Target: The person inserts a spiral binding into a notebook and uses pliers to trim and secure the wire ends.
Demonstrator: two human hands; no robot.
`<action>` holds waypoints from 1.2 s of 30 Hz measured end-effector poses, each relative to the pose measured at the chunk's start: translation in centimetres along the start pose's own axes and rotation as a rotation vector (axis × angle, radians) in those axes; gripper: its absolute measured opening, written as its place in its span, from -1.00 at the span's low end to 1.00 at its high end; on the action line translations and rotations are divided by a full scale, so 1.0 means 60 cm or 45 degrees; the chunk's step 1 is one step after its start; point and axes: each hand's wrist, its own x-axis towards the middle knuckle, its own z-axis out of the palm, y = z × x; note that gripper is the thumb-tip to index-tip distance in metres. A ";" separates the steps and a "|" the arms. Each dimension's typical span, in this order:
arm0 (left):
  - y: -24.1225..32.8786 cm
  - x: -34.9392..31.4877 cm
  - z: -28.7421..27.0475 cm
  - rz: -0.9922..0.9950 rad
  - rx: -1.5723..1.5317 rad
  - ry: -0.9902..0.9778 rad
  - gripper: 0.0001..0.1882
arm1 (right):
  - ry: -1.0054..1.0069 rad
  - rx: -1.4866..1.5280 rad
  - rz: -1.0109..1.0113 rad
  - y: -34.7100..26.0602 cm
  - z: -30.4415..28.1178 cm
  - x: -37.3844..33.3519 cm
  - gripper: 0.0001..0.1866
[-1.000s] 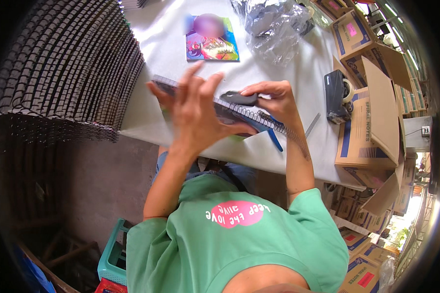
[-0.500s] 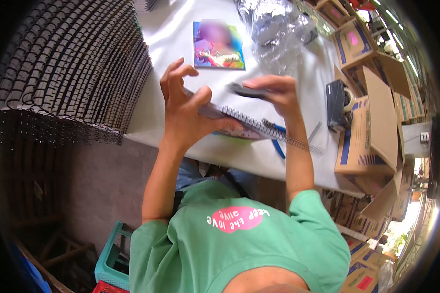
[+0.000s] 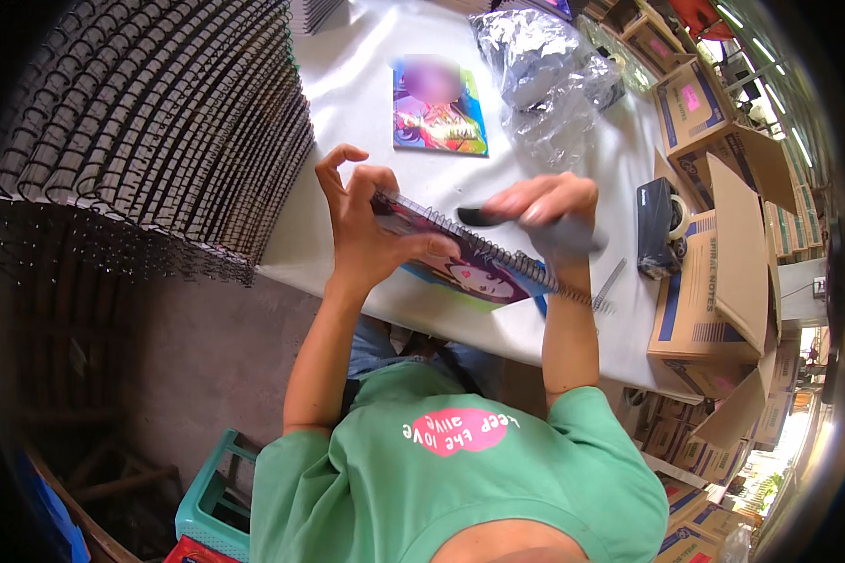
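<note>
Mid-frame, a left hand (image 3: 361,225) pinches a spiral notebook (image 3: 474,255), likely light and stiff, its wire coil (image 3: 514,258) bendable, best gripped below that; the blurred right hand (image 3: 556,208) clasps a dark tool (image 3: 478,217).

Coil (image 3: 533,272): thin wire, metallic in look. Notebook (image 3: 483,277): smooth printed cover, slight gloss. Bag (image 3: 543,84): clear plastic, crinkled, highly glossy. Box (image 3: 693,296): matt cardboard. Tabletop (image 3: 296,235): smooth, faint sheen. Stool (image 3: 207,502): smooth plastic. Shirt (image 3: 347,469): matt cloth. Floor (image 3: 225,357): dull, concrete-like.
</note>
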 end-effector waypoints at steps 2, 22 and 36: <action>-0.009 -0.006 -0.004 -0.148 -0.103 0.017 -0.05 | -0.259 -0.560 0.114 -0.008 0.014 0.020 -0.78; -0.011 -0.010 -0.004 -0.163 -0.198 -0.167 0.03 | -0.063 -0.162 0.323 0.047 0.029 0.040 -0.64; 0.001 -0.021 -0.043 -0.544 -0.731 0.204 -0.73 | 0.042 -1.737 0.898 -0.102 -0.178 -0.286 -0.50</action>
